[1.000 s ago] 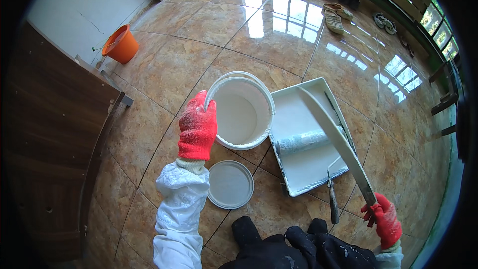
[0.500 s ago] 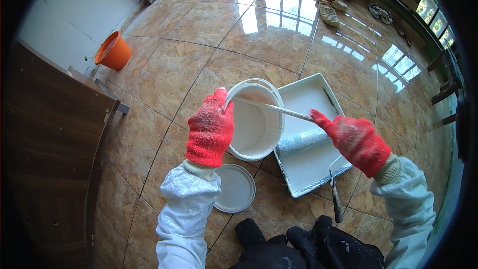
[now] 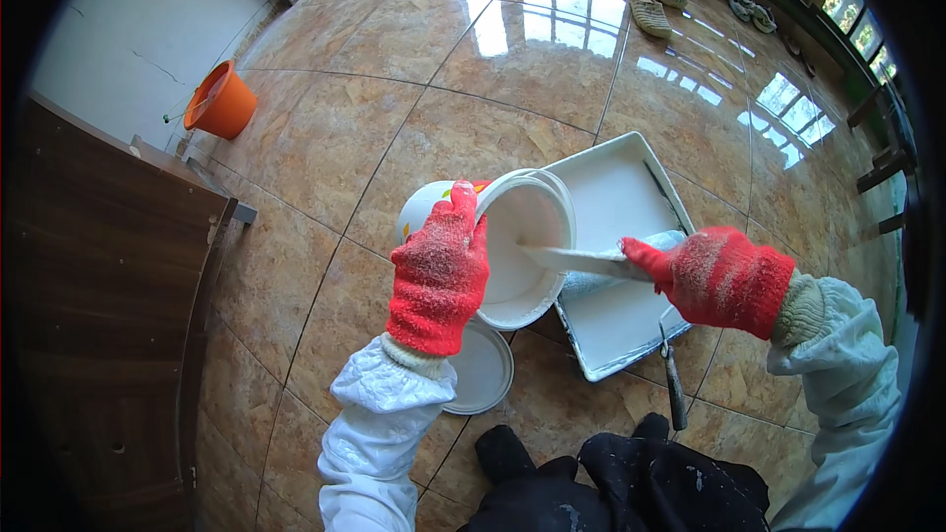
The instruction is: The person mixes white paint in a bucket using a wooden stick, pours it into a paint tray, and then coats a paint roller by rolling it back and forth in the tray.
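Note:
My left hand (image 3: 440, 276), in a red work glove dusted with white, grips the rim and side of a white paint bucket (image 3: 419, 205). The bucket leans over, its mouth toward the right, beside the paint tray (image 3: 616, 182). White paint is visible inside. My right hand (image 3: 724, 281), gloved the same way, is closed around a flat, paint-coated stirring stick (image 3: 591, 264) whose far end reaches into the bucket. White paint covers the tray, where a paint roller (image 3: 583, 283) with a pale blue sleeve rests. Its dark handle (image 3: 674, 394) sticks out over the near edge.
A round white lid (image 3: 485, 372) lies on the tiled floor under my left wrist. An orange bucket (image 3: 222, 103) stands near the white wall, and a dark wooden cabinet (image 3: 108, 315) is at left. Several shoes (image 3: 650, 12) sit along the far right.
The bucket has tipped over toward the tray, so its printed outer side now shows. Both hands have shifted slightly right, and the stick has moved lower in the bucket's mouth.

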The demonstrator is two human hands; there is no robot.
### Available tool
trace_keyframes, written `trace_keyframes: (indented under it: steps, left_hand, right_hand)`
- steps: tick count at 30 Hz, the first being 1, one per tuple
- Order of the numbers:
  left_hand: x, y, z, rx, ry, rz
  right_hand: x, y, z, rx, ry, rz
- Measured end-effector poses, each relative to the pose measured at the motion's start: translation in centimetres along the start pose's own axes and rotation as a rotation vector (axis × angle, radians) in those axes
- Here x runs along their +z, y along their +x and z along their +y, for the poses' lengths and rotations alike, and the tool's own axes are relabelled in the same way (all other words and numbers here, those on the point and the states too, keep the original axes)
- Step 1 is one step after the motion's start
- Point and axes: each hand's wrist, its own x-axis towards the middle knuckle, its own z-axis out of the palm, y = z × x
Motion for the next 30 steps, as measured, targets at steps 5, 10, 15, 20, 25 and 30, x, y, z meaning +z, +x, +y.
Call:
trace_keyframes:
  steps: [5, 10, 15, 20, 25, 30]
  left_hand:
    - [0.2, -0.4, 0.3, 0.035, 0.066, 0.008]
    - [0.1, -0.3, 0.8, 0.062, 0.057, -0.014]
    - [0.6, 0.6, 0.2, 0.002, 0.044, 0.029]
    - [0.9, 2.4, 0.9, -0.147, 0.076, -0.049]
    - [1.1, 3.2, 1.0, -0.378, 0.049, -0.017]
    - [1.7, 3.9, 0.5, -0.463, 0.001, 0.024]
  right_hand:
    - [1.0, -0.7, -0.7, 0.194, 0.299, -0.264]
    - [4.0, -1.2, -0.2, 0.502, 0.933, -0.350]
    - [5.7, -2.0, 0.0, 0.535, 1.097, -0.337]
    - [6.5, -3.6, 0.5, 0.515, 1.186, -0.237]
    - [6.4, -4.4, 0.9, 0.525, 1.204, -0.189]
    - [5.7, -5.2, 1.5, 0.537, 1.213, -0.136]
